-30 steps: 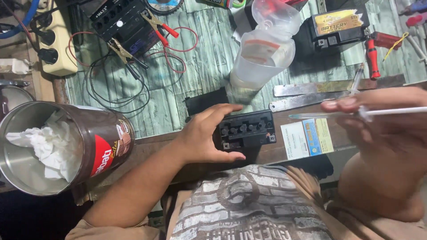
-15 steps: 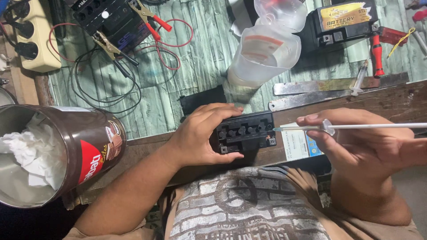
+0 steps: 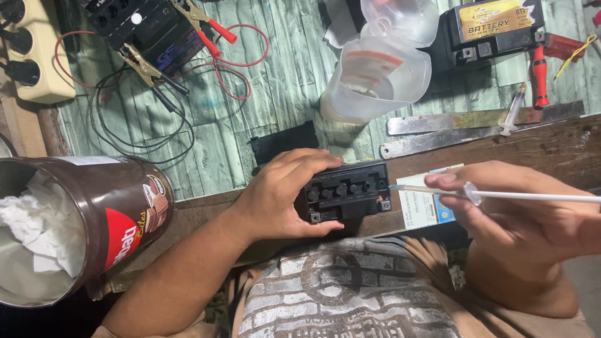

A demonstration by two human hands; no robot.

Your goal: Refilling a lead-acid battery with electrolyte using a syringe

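The left hand [image 3: 282,197] is clasping a small black battery [image 3: 345,191] at the near edge of the counter [image 3: 551,147], its top row of cell ports lying uncovered. The right hand [image 3: 526,216] is pinching a syringe [image 3: 501,195], tip resting just beside the battery's right end, not yet in a port; any filling looks still ahead. Since half a second earlier, the tip is sitting slightly further right, and the view is shifting left.
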